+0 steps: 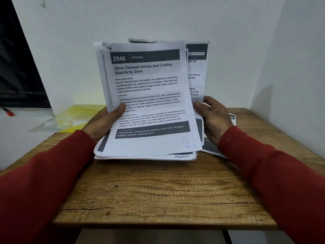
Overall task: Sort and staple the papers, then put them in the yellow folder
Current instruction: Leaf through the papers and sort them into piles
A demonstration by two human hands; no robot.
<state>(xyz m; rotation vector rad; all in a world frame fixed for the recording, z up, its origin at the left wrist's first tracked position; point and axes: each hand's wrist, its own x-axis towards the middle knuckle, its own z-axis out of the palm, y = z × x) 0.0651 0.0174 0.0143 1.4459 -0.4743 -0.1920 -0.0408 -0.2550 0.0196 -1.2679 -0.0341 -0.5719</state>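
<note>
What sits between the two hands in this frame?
In the head view, the stack of papers fills the stretch between the left hand and right hand, each gripping one side, bottom edge near the wooden table.

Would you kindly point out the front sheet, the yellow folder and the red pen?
front sheet (147, 95): head view, on its printed text.
yellow folder (77, 115): head view, on its visible cover, left of the hands.
red pen (8, 112): head view, on its barrel.
</note>
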